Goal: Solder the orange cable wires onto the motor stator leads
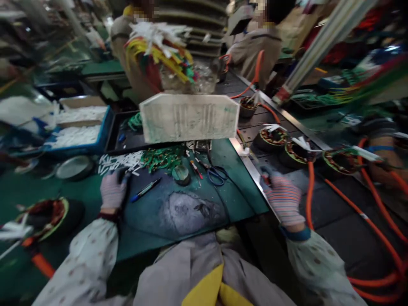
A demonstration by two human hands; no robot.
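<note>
My left hand (113, 191), in a striped glove with dark fingertips, lies on the green bench mat beside a pile of short white tubes (121, 161). Its thumb stands apart from the fingers, and I see nothing held. A blue-capped pen (145, 190) lies just to its right. At the metal rail (250, 168) along the mat's right edge is my right hand (284, 197), gloved alike. Its fingertips are blurred, so whether they grip anything is unclear. Between the hands are green pieces (162, 158), a small round tin (181, 174) and dark-handled scissors (217, 175).
Wound ring-shaped coils with orange cables stand on the dark conveyor (321, 204) at right; another coil (52, 219) sits at left. A blue box (79, 127) holds white tubes. A pale board (189, 118) rises behind the mat. Co-workers (255, 46) sit beyond; an arm shows far right.
</note>
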